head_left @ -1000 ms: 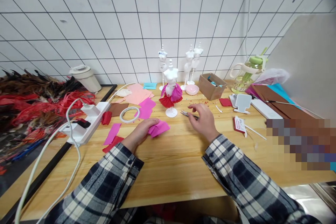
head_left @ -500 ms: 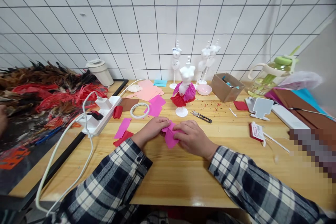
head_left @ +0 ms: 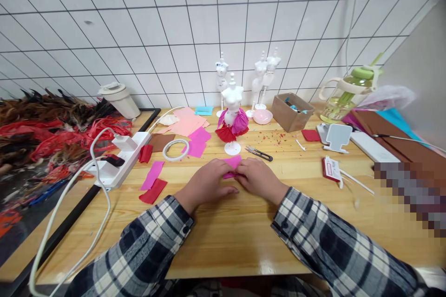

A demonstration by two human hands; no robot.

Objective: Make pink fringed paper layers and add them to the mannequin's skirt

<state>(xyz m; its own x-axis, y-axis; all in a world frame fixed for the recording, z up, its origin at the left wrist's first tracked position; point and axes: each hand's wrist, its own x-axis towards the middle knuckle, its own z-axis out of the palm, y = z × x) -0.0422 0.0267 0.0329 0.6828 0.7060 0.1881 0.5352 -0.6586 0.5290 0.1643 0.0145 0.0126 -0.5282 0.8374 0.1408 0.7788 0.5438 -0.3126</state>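
Observation:
My left hand and my right hand lie side by side on the wooden table, both pressed onto a small piece of magenta paper. Most of that paper is hidden under the fingers. Just behind it stands a white mini mannequin wearing a skirt of red and magenta fringe. Small thread snips lie to the right of the mannequin's base, apart from my right hand.
A tape ring, loose pink and red paper scraps and a white power strip lie at left, with feathers beyond. At back stand bare mannequins, a cardboard box, a green-lidded jug.
My right hand left the snips on the table and came to the magenta paper. Both hands have since flattened the paper down, so less of it shows.

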